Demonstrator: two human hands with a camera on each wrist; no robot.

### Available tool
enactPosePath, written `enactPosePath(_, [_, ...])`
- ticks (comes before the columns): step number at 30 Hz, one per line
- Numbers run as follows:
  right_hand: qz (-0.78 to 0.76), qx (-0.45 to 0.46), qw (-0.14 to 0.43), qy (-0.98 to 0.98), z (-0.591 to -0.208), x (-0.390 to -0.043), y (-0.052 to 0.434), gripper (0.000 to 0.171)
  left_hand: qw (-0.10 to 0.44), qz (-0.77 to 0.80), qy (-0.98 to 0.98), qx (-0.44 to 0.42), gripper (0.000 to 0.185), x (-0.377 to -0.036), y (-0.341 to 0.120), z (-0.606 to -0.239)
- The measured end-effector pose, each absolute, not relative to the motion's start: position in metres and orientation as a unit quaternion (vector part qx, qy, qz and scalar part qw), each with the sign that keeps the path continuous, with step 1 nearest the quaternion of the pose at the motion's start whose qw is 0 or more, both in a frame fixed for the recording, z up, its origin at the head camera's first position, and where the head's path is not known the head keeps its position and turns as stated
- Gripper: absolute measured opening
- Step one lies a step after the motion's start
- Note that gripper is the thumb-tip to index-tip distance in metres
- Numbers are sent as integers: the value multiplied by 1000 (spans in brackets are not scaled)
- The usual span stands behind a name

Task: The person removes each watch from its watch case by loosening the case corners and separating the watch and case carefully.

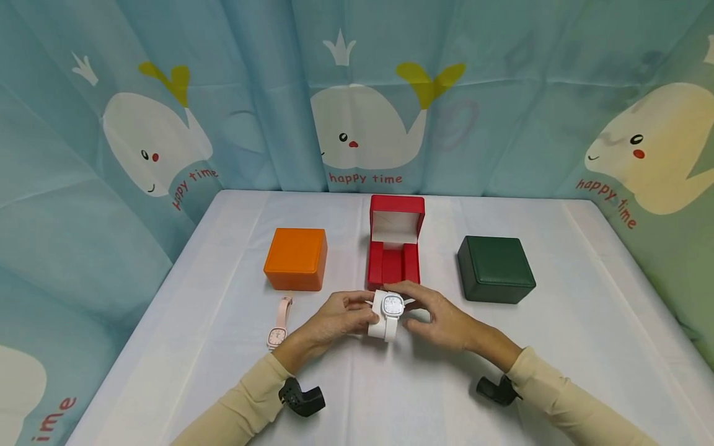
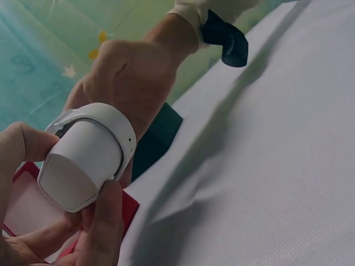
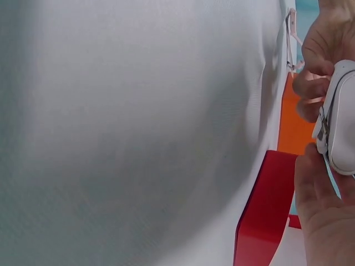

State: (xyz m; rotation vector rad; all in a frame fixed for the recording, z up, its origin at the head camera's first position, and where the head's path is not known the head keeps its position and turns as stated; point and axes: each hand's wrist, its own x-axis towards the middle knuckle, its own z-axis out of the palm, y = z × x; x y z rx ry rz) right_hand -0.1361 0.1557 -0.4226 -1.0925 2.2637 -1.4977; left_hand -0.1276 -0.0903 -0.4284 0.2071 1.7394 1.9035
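Observation:
A white wristwatch (image 1: pixel 393 305) is wrapped around a white watch cushion (image 1: pixel 376 316), both held up over the table in front of the red box. My left hand (image 1: pixel 348 314) grips the cushion from the left, with thumb and fingers at its end in the left wrist view. From the other side, my right hand (image 1: pixel 437 316) holds the watch, its fingers reaching behind the top and its thumb by the strap. The right wrist view shows the buckle (image 3: pixel 324 130) between the two hands. The red watch box (image 1: pixel 393 263) stands with its lid up.
An orange box (image 1: pixel 295 259) on the left and a green box (image 1: pixel 496 269) on the right are both closed. A pink wristwatch (image 1: pixel 279 325) lies beside my left forearm. Behind the white table (image 1: pixel 586 347) hangs a whale-print curtain (image 1: pixel 502 136).

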Motion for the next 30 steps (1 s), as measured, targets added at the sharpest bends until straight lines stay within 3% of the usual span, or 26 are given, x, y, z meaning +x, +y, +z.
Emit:
enactPosePath(5, [-527,-363,105,761,-424,-139,155,51,277,704,649,77,57,-127,-91,-428])
enactPosePath(15, [-534,-354,105,760,-424,-140,156,52,275,709,646,67,57,-128,-95,-428])
enactPosePath(30, [-542,-375,26,751,-428,-140,157,49,253,728,635,58,60,-126,-93,-427])
